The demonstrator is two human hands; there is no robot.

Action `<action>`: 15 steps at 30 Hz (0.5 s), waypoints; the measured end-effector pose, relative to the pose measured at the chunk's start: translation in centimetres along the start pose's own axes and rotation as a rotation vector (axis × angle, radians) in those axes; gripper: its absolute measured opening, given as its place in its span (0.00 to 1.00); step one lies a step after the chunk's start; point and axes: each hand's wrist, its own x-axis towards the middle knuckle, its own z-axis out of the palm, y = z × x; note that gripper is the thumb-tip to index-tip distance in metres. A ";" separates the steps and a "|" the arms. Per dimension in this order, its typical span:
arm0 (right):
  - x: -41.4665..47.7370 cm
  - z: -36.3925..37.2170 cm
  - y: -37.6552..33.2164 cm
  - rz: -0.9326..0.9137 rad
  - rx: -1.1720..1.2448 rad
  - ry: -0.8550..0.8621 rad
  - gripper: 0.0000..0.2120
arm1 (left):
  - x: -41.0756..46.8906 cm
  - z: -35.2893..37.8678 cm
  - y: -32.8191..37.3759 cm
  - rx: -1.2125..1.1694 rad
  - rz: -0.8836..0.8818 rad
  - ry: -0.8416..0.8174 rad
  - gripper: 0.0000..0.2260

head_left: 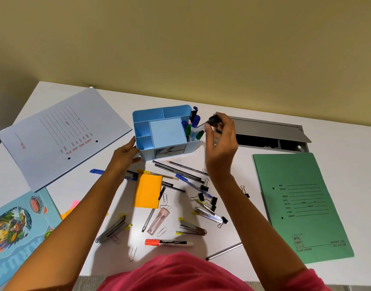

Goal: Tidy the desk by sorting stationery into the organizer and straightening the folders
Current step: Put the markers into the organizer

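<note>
Blue organizer [146, 143] steadied by left hand [125, 153], right hand [221, 139] fingers clamped on marker [203, 127].

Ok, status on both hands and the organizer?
Left hand bracing organizer at its near-left corner. Right hand holds black-capped marker over the pen compartment. Pens, clips, staplers loose on desk.

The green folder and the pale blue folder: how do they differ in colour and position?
The green folder lies on the right of the desk, nearer the person; the pale blue folder lies on the left, farther back. The green folder's print is dark; the pale blue folder's is partly red. Both lie flat, closed and askew.
</note>
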 end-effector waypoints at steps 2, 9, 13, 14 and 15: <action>0.2 0.9 0.3 0.088 -0.009 -0.093 0.15 | 0.1 -0.2 0.0 0.012 0.002 -0.004 0.21; -0.2 2.8 2.6 0.124 -0.268 -0.252 0.14 | 0.4 -3.5 -2.0 -0.096 -0.135 0.113 0.19; -0.2 3.0 3.6 0.104 -0.343 -0.238 0.15 | 0.4 -5.6 -5.0 -0.149 -0.128 0.317 0.12; -0.1 3.0 3.9 0.085 -0.356 -0.245 0.14 | 0.3 -6.0 -5.7 -0.152 -0.124 0.360 0.11; 0.0 3.1 4.2 0.063 -0.378 -0.257 0.14 | 0.3 -6.3 -6.3 -0.144 -0.127 0.417 0.10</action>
